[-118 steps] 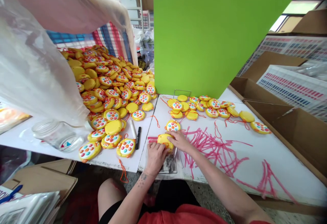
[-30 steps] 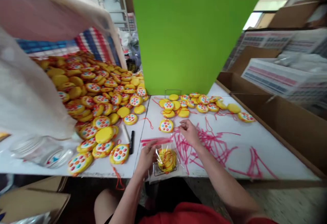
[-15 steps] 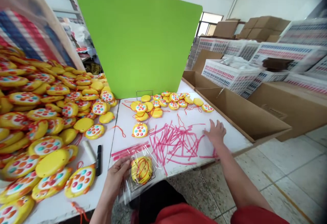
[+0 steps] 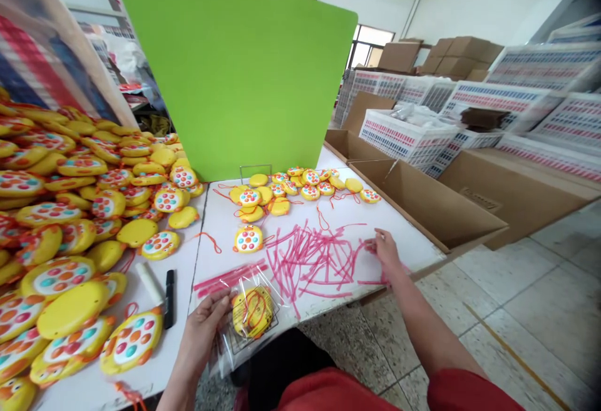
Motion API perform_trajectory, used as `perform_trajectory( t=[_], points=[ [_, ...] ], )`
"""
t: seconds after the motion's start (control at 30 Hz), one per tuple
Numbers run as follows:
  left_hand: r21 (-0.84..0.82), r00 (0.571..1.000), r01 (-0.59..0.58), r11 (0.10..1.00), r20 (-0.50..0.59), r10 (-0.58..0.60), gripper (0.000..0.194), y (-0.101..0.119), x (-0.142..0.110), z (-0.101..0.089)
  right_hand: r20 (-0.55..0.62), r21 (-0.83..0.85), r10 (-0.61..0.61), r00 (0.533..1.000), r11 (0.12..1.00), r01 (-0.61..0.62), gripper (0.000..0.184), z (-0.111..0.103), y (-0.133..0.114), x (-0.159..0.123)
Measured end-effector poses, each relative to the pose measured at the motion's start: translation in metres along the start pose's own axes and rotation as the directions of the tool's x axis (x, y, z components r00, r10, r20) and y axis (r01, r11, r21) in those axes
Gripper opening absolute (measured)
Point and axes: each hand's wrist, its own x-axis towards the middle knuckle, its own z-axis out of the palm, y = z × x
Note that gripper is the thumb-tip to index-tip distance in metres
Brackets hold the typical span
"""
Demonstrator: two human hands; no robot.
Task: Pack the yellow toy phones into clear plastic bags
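Head view: looks forward and down over a white tabletop [image 4: 404,229], a bit wide-angle.
Left hand [image 4: 204,323]: grips the left side of a clear, flat plastic bag [image 4: 241,358], thumb on top, fingers closed on the film.
Bag: sits at the near edge of the tabletop, kinda crinkly, with printing on it.
Bagged toy [image 4: 252,312]: a round yellow one with a looped red-orange cord across it, lies inside the bag, just right of the left hand.
Right hand [image 4: 382,247]: reaches out near the right side of the tabletop, fingers loosely bent. Can't tell if pinching anything.
Pink streaks [image 4: 305,261]: spread between the two hands, pretty messy.
Lone toy [image 4: 248,239]: yellow, white face with coloured dots, lies beyond the bag.
Toy cluster [image 4: 310,187]: more yellow ones, in front of a big green upright panel [image 4: 253,73].
Toy heap [image 4: 94,167]: takes up the left side, piled high.
Markers: one white [image 4: 150,283], one black [image 4: 169,298], side by side between heap and bag.
Brown cardboard boxes [image 4: 422,211]: stand open along the right edge, with white plastic crates [image 4: 404,139] behind.
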Motion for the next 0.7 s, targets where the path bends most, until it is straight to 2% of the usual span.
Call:
perform_trajectory(
  t=[0.1,0.13,0.17,0.2,0.23,0.27,0.3,0.37,0.4,0.43,0.47,0.57,0.63,0.7],
  points=[
    [-0.005,1.0,0.004,1.0,0.012,-0.004,0.049,0.0,0.0,-0.001,-0.213,0.139,0.092,0.973,0.988,-0.063,0.034,-0.007,-0.008,0.019],
    [-0.014,1.0,0.01,1.0,0.019,-0.01,0.05,0.0,-0.001,-0.002,-0.31,0.136,0.075,0.948,0.99,-0.034,0.036,-0.009,-0.011,0.022],
    [-0.024,1.0,0.015,1.0,0.023,-0.015,0.05,0.0,-0.001,-0.002,-0.389,0.081,0.014,0.921,0.997,0.018,0.038,-0.009,-0.013,0.023],
    [-0.033,1.0,0.017,0.999,0.022,-0.016,0.05,0.0,-0.001,-0.002,-0.417,-0.026,-0.087,0.905,0.996,0.084,0.038,-0.008,-0.013,0.021],
    [-0.041,1.0,0.013,0.999,0.015,-0.012,0.049,-0.001,-0.001,-0.002,-0.367,-0.164,-0.203,0.908,0.975,0.152,0.039,-0.006,-0.011,0.016],
    [-0.047,1.0,0.006,0.999,0.006,-0.006,0.048,-0.001,-0.001,-0.002,-0.257,-0.289,-0.283,0.924,0.935,0.206,0.04,-0.003,-0.008,0.01],
    [-0.05,1.0,-0.002,0.999,-0.004,0.002,0.047,-0.002,-0.001,-0.002,-0.115,-0.388,-0.3,0.947,0.891,0.235,0.042,0.0,-0.003,0.003],
    [-0.05,1.0,-0.006,0.999,-0.007,0.006,0.047,-0.002,-0.001,-0.002,0.138,-0.519,-0.16,0.977,0.829,0.209,0.046,0.005,0.007,-0.009],
    [-0.046,1.0,-0.003,0.999,0.001,0.003,0.048,-0.002,-0.002,-0.001,0.194,-0.557,-0.059,0.979,0.815,0.16,0.05,0.005,0.011,-0.012],
    [-0.041,1.0,0.001,0.999,0.01,-0.001,0.048,-0.001,-0.002,-0.001,0.21,-0.572,0.012,0.978,0.812,0.113,0.054,0.002,0.013,-0.012],
    [-0.035,1.0,0.005,0.999,0.018,-0.004,0.049,-0.001,-0.002,-0.001,0.2,-0.561,0.034,0.979,0.824,0.086,0.057,-0.002,0.013,-0.009],
    [-0.022,1.0,-0.002,1.0,0.02,0.002,0.05,0.0,-0.001,-0.001,0.096,-0.49,-0.109,0.989,0.86,0.142,0.058,-0.025,0.004,0.011],
    [-0.014,1.0,-0.003,1.0,0.027,0.004,0.052,0.0,0.0,-0.002,0.005,-0.55,-0.2,0.98,0.818,0.169,0.055,-0.042,-0.005,0.023],
    [-0.001,0.999,-0.002,1.0,0.043,0.003,0.053,-0.002,0.0,-0.004,-0.069,-0.627,-0.239,0.968,0.766,0.144,0.052,-0.051,-0.016,0.028]
  ],
)
